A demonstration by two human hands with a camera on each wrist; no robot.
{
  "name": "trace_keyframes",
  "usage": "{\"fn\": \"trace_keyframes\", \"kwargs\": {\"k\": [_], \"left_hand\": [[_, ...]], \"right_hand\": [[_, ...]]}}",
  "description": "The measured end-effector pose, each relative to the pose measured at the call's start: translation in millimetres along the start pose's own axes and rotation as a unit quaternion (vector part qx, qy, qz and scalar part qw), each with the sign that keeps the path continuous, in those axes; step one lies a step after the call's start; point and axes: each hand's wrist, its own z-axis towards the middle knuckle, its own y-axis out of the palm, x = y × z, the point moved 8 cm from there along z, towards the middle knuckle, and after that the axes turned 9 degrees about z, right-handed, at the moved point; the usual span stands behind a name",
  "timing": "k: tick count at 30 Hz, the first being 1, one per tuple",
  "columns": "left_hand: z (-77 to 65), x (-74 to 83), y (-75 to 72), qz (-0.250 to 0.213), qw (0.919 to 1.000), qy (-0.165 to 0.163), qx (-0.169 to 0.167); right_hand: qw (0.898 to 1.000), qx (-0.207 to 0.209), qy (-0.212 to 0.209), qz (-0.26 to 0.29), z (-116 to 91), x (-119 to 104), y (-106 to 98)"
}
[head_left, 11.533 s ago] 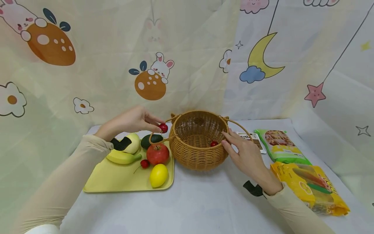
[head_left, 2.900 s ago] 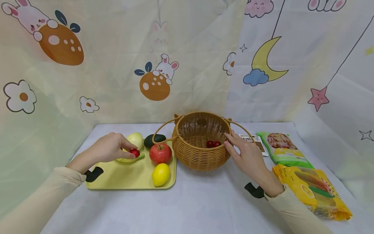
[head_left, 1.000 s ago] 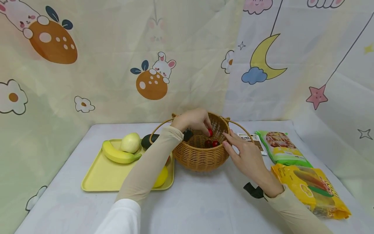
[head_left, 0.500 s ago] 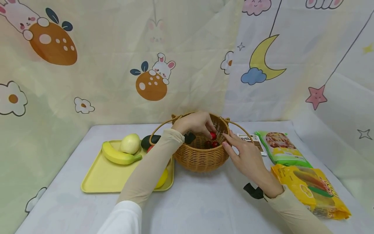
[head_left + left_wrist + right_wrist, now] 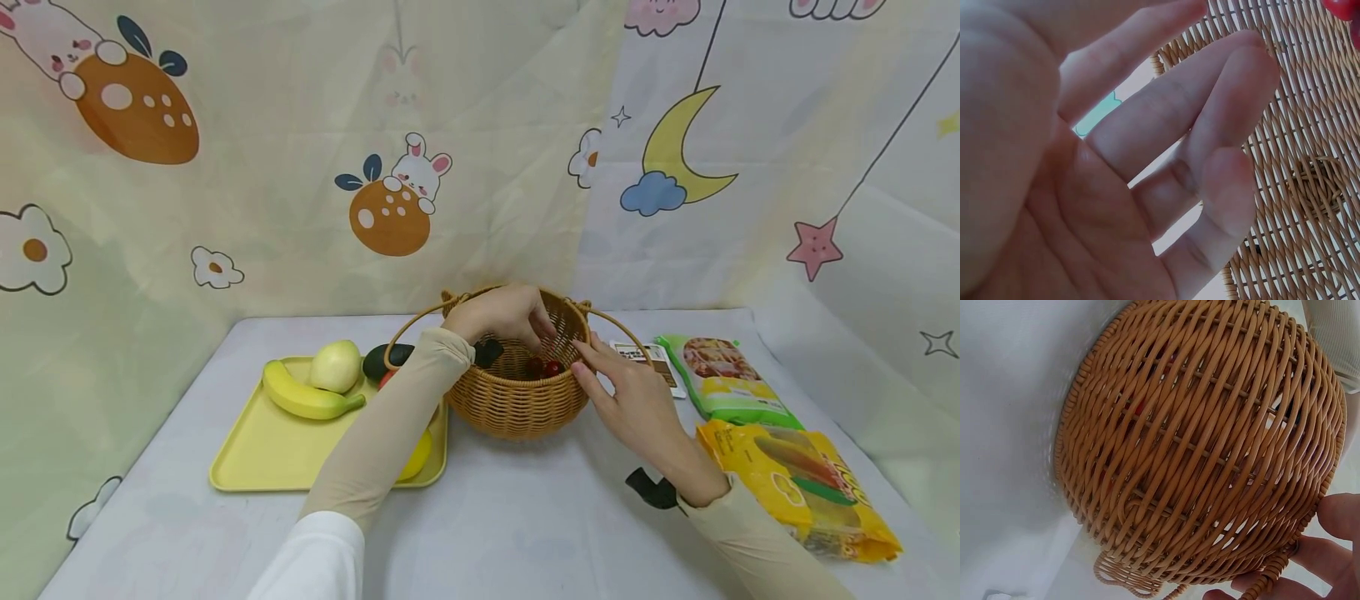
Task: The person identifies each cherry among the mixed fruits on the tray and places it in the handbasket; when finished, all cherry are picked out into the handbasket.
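Observation:
My left hand [image 5: 506, 315] reaches into the brown wicker basket [image 5: 517, 408], its fingers loosely bent and apart. In the left wrist view nothing sits in the palm or between the fingers [image 5: 1235, 94]. Red cherries [image 5: 553, 368] lie low inside the basket, just below those fingertips, partly hidden by the hand; red fruit [image 5: 1340, 7] also shows at that view's top right corner. On the basket's right rim rests my right hand [image 5: 633, 400], fingers fairly straight and touching the wicker. The right wrist view has its thumb [image 5: 1338, 515] against the rim beside the handle [image 5: 1266, 578].
Left of the basket, a yellow tray [image 5: 262, 458] bears a banana [image 5: 307, 402], a pale round fruit or vegetable [image 5: 335, 367], a dark green avocado [image 5: 386, 360] and a lemon [image 5: 417, 458], partly behind the left sleeve. Green [image 5: 723, 379] and yellow [image 5: 802, 487] food packs lie at right.
My left hand took a cherry from the tray, carried it right into the basket and let it go. Another cherry went in earlier. The right hand stays at the rim.

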Motion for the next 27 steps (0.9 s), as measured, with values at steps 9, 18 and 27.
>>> {"fn": "trace_keyframes", "kwargs": {"k": [9, 18, 27], "left_hand": [[2.2, 0.2, 1.3, -0.003, 1.0, 0.002, 0.0], [4.3, 0.8, 1.6, -0.018, 0.9998, 0.014, 0.0], [-19.5, 11.7, -38.8, -0.024, 0.9934, 0.023, 0.11]], "right_hand": [[1.0, 0.001, 0.001, 0.0, -1, 0, -1], [1.0, -0.001, 0.004, 0.001, -1, 1, 0], [1.0, 0.001, -0.006, 0.008, 0, 1, 2]]}}
